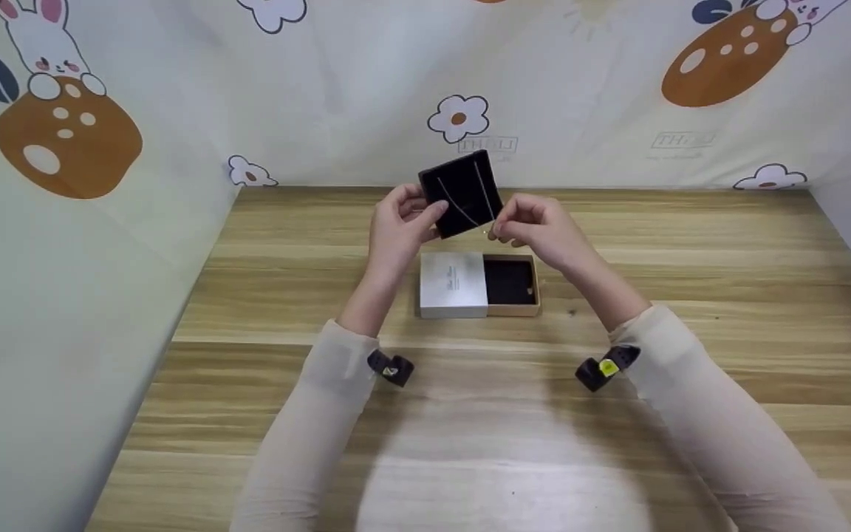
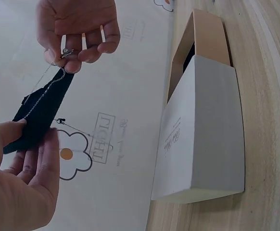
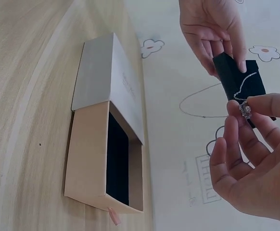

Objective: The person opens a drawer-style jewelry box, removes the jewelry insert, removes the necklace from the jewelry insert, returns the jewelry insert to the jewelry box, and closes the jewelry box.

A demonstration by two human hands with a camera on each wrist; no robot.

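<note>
My left hand [image 1: 398, 227] holds a black jewelry insert card [image 1: 462, 181] raised and tilted, thumb on its front and fingers behind it. A thin silver necklace [image 2: 44, 98] runs over the front of the card, and part of its chain hangs in a loop behind. The thumb and index finger of my right hand [image 1: 544, 227] pinch the necklace by its small sparkling pendant [image 3: 246, 110], close to the card's lower right corner. Its other fingers are loosely bent.
Below the hands, on the wooden table [image 1: 285, 310], lies a gift box with a white sleeve [image 1: 453, 288]. Its tan drawer [image 3: 88, 159], black inside and with a pink ribbon tab [image 3: 114, 216], is pulled partly out to the right. A patterned cloth [image 1: 366, 96] hangs behind the table.
</note>
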